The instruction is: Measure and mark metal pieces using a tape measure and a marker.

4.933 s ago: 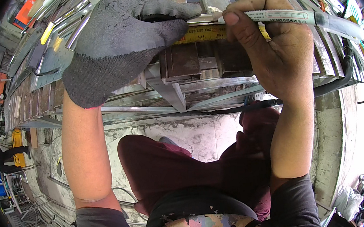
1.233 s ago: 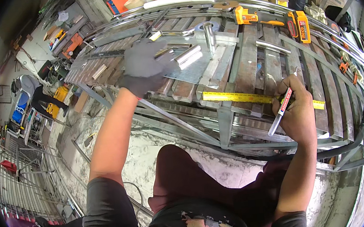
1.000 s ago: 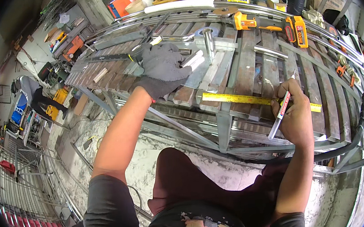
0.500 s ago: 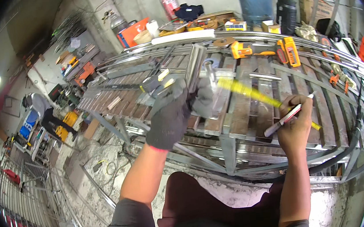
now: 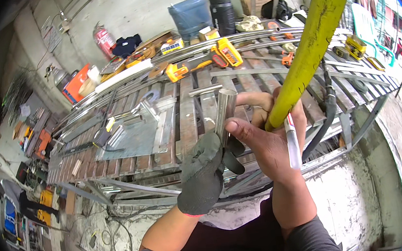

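Note:
In my gloved left hand [image 5: 200, 174] a short shiny metal tube [image 5: 227, 107] is gripped, its open end tilted up and away from me. My bare right hand [image 5: 274, 149] is closed on a yellow strip of measuring tape [image 5: 310, 48], which rises to the upper right. A white marker pen [image 5: 292, 147] is tucked in the same hand, pointing down toward the wrist. The right thumb and fingers are close beside the tube; whether they touch it I cannot tell. Both hands are above the near edge of a slatted metal workbench [image 5: 186, 112].
A yellow-and-black cordless power tool [image 5: 190, 68] and a short loose tube [image 5: 205, 90] lie on the bench. A grey metal sheet [image 5: 137, 144] is at the left, long pipes [image 5: 260, 35] at the back. A black cable [image 5: 329, 107] hangs at the right. Another person [image 5: 25, 205] is far left.
My view has turned to the right. The right hand has come in beside the tube, and the tape strip now slants up to the right instead of lying across toward the tube.

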### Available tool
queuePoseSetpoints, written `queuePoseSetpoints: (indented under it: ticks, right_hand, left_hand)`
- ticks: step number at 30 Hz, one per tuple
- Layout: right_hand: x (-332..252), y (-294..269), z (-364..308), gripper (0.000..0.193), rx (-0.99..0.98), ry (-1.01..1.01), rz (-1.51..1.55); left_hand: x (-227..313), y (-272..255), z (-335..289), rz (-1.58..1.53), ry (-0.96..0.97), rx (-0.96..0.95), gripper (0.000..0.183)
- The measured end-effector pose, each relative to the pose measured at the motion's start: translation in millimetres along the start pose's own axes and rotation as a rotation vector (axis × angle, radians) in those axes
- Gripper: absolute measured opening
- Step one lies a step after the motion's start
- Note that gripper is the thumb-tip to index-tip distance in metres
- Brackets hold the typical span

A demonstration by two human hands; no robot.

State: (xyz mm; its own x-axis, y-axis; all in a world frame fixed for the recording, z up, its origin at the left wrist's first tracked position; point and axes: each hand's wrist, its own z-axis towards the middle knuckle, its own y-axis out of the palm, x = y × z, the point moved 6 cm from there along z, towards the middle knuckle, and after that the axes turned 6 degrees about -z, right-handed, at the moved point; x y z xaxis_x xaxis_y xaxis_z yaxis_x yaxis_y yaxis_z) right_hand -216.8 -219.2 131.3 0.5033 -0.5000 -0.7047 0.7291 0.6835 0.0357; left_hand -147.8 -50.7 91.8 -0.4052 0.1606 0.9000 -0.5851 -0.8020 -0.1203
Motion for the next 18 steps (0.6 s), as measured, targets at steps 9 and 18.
queuePoseSetpoints:
  ticks: [9, 18]
  right_hand:
    - [3.1, -15.1, 10.0, 0.054, 0.013, 0.123, 0.208]
    - [2.7, -25.7, 4.6, 0.052, 0.032, 0.107, 0.124]
  left_hand:
    - [6.1, 20.3, 0.6, 0.022, -0.032, -0.002, 0.043]
    - [-10.5, 25.7, -1.6, -0.428, -0.271, 0.088, 0.03]
